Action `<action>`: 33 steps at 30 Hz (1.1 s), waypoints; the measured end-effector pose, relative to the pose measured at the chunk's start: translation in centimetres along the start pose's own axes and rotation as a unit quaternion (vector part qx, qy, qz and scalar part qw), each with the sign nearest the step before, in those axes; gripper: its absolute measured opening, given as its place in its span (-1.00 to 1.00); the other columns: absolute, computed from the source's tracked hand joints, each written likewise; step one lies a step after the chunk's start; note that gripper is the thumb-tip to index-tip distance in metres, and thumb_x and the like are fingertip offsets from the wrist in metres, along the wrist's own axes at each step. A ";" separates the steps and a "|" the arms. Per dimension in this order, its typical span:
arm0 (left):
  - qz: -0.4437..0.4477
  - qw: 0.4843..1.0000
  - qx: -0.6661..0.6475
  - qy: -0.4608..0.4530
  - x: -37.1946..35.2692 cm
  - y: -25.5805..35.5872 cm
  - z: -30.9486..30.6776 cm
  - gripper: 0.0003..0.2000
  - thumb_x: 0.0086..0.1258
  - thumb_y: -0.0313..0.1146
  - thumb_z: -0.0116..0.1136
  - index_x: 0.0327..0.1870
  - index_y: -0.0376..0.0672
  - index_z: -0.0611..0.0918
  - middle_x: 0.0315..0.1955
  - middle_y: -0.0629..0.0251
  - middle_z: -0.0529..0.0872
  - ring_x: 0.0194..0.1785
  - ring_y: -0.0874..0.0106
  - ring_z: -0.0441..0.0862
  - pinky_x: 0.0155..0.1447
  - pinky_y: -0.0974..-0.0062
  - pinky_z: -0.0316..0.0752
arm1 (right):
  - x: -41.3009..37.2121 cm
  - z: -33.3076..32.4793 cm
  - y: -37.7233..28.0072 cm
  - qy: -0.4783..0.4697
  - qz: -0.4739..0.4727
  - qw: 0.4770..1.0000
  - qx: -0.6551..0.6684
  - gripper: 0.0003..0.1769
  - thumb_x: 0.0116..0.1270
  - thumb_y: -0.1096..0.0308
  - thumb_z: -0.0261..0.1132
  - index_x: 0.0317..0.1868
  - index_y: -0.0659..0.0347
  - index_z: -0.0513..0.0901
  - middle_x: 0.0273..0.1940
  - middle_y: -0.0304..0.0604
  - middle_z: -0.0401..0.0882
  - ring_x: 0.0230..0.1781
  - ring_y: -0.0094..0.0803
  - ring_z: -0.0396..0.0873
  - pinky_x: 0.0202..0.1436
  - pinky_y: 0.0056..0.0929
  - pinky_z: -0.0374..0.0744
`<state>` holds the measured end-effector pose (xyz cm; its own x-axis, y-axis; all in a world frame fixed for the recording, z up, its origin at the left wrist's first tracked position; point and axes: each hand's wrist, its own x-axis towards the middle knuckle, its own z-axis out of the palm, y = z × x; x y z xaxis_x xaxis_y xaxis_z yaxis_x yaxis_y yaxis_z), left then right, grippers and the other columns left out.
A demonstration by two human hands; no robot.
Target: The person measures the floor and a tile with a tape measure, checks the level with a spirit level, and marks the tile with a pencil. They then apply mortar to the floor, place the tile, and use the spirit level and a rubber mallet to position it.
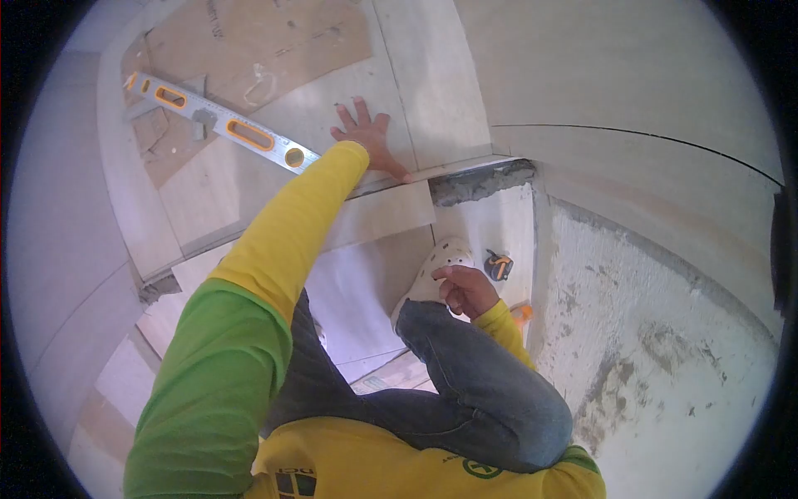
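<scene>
My left hand (369,141) lies with spread fingers on the pale tiled step (307,108), its thumb near the step's front edge. Just left of it, a silver spirit level (218,116) with orange-rimmed openings rests diagonally on the step, its near end partly hidden by my yellow sleeve. Grey mortar (482,182) shows in a gap under the step's edge, to the right of a fitted riser tile (382,214). My right hand (467,291) hovers over my knee and shoe, index finger extended, the others curled, holding nothing that I can see.
A black and orange tape measure (499,265) lies on the lower step beside my white clog (440,268). An orange object (522,314) is partly behind my right sleeve. Brown cardboard (291,50) covers part of the upper step. A rough, stained wall (648,333) stands at right.
</scene>
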<state>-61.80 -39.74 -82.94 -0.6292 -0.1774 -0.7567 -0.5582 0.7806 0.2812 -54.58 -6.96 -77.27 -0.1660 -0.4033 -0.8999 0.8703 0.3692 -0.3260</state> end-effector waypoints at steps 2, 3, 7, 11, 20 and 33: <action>-0.001 1.000 0.003 -0.003 -0.2 0.1 -0.2 0.31 -0.36 0.22 0.60 0.52 -0.04 0.08 0.50 -0.25 -0.41 0.50 -0.37 -0.54 0.45 -0.34 -0.15 | 0.4 -0.2 0.6 0.004 -0.006 1.000 -0.018 -0.61 0.41 0.11 0.23 -0.09 0.32 0.65 -0.54 -0.20 0.58 -0.73 -0.51 0.44 -0.72 -0.54 0.36; -0.004 1.000 0.005 -0.006 -0.1 0.1 -0.3 0.31 -0.36 0.23 0.59 0.52 -0.04 0.09 0.50 -0.25 -0.41 0.50 -0.37 -0.54 0.45 -0.34 -0.15 | 0.6 -0.3 1.0 0.012 -0.005 0.999 -0.041 -0.61 0.41 0.11 0.22 -0.08 0.33 0.65 -0.53 -0.20 0.59 -0.72 -0.51 0.44 -0.71 -0.53 0.37; -0.005 1.000 0.015 -0.008 0.0 0.1 -0.4 0.31 -0.36 0.28 0.57 0.51 -0.04 0.08 0.50 -0.26 -0.41 0.50 -0.39 -0.51 0.45 -0.33 -0.11 | 0.9 -0.6 2.4 0.025 -0.007 0.994 -0.102 -0.60 0.42 0.09 0.19 -0.09 0.32 0.67 -0.51 -0.20 0.60 -0.70 -0.51 0.45 -0.67 -0.53 0.39; -0.012 0.999 0.031 0.000 -0.1 0.5 -0.2 0.31 -0.35 0.28 0.57 0.51 -0.04 0.08 0.50 -0.27 -0.40 0.50 -0.39 -0.49 0.44 -0.34 -0.08 | 0.0 -0.2 3.0 0.048 0.019 0.996 -0.075 -0.62 0.40 0.10 0.23 -0.11 0.31 0.67 -0.48 -0.20 0.61 -0.68 -0.51 0.45 -0.65 -0.53 0.39; 0.000 0.999 0.043 0.013 -0.1 0.4 -0.2 0.30 -0.32 0.28 0.55 0.51 -0.08 0.09 0.50 -0.27 -0.32 0.50 -0.41 -0.39 0.42 -0.34 0.01 | -0.2 -0.7 4.1 0.072 -0.001 0.997 0.003 -0.66 0.45 0.14 0.18 -0.06 0.27 0.65 -0.50 -0.22 0.61 -0.69 -0.52 0.44 -0.67 -0.57 0.35; 0.000 1.000 0.017 0.006 -0.1 0.2 -0.2 0.30 -0.34 0.24 0.58 0.50 -0.10 0.08 0.50 -0.26 -0.37 0.50 -0.38 -0.49 0.46 -0.34 -0.12 | 0.2 -0.8 4.0 0.062 -0.003 0.998 -0.004 -0.58 0.41 0.03 0.25 -0.08 0.27 0.66 -0.50 -0.23 0.61 -0.72 -0.53 0.43 -0.69 -0.56 0.34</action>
<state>-61.90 -39.68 -82.71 -0.6362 -0.1835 -0.7494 -0.5394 0.8003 0.2620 -51.48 -4.88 -79.02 -0.2279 -0.2985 -0.9268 0.8653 0.3744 -0.3333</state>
